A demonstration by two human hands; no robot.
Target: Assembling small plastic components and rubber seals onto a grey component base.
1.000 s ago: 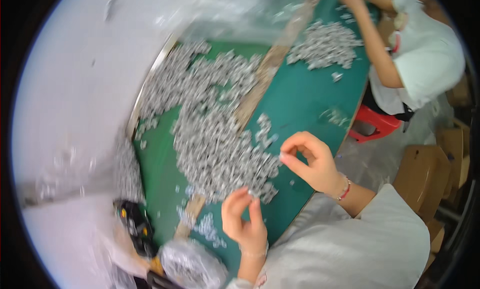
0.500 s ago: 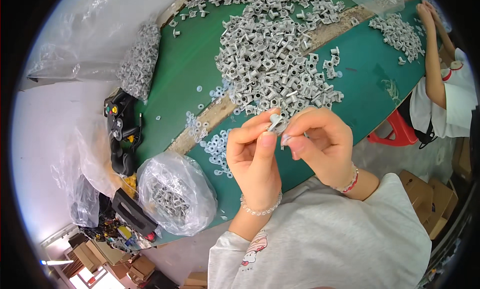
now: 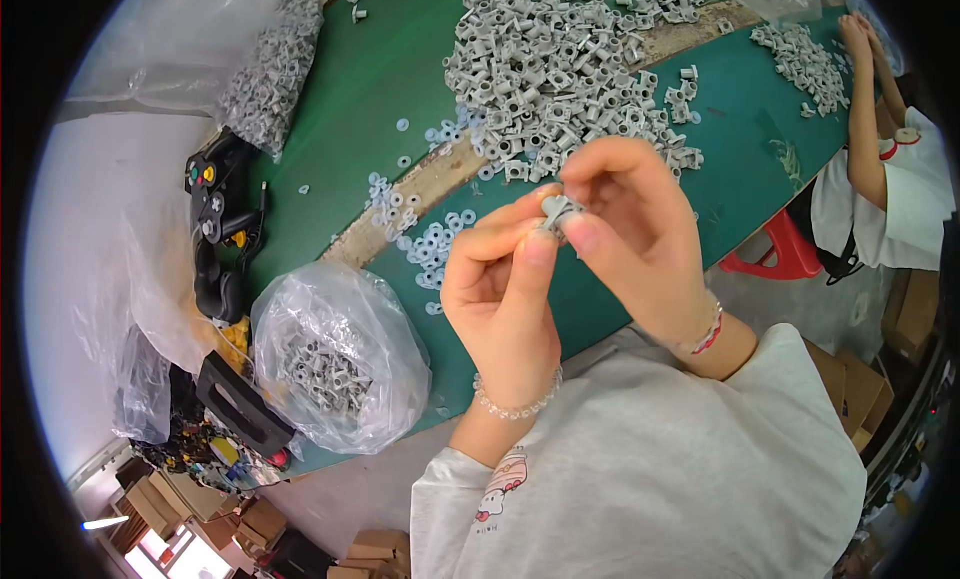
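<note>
Pinched between the thumb and fingers of my left hand [image 3: 505, 279] is a small grey plastic part [image 3: 558, 215], a short tube with a flange. My right hand [image 3: 640, 239] closes on the same part from the other side, its thumb pressed against it and its index finger arched above. Whether a washer sits between thumb and part is hidden. Beyond my hands lies a large heap of like grey parts [image 3: 550, 69]. Pale translucent ring washers [image 3: 432, 251] are scattered to the left of my left hand.
A clear plastic bag [image 3: 398, 394] holding grey parts stands at the green table's [image 3: 345, 169] near left. Black game controllers [image 3: 215, 239] lie left, below another filled bag [image 3: 272, 79]. At right are a red stool [image 3: 770, 254] and another person's hands [image 3: 858, 37] by a smaller heap.
My right hand has moved up and left, from just beside the grey part onto it. The small pale thing between its fingertips no longer shows. The view has shifted slightly.
</note>
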